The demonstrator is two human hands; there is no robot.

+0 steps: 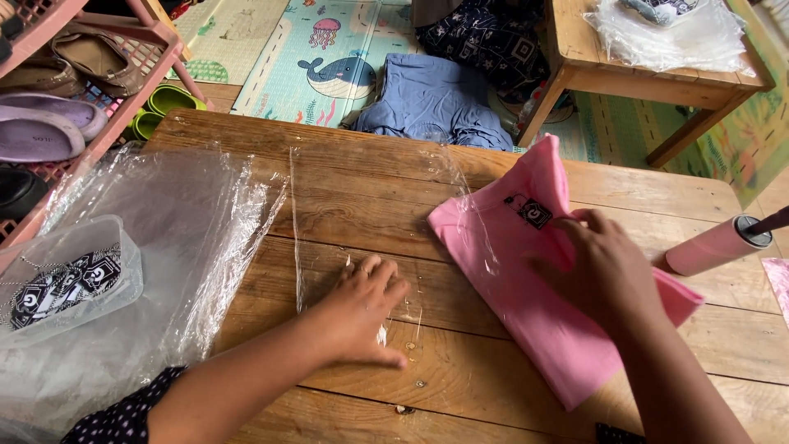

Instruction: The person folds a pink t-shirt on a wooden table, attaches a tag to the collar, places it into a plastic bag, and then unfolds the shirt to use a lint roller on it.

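Pink cloth, clear film, brown wood: the colours under your hands.

Your right hand (604, 271) rests on a plain pink folded garment (534, 279) bearing a small black tag with a white mark (536, 212); your left hand (366, 308) presses a colourless, see-through plastic bag (370, 205) on the warm brown, grained wooden table (460, 386). Your left sleeve (123, 415) is black with small white dots. You have a stack of clear bags (156, 238) and a clear tub of black-and-white tags (62, 284) to the left, a pale pink roll (713, 245) to the right, a blue garment (431, 103) beyond, a play mat (320, 57) in pastel green with a dark blue whale, and a pink shoe rack (123, 107) holding lilac and brown shoes.
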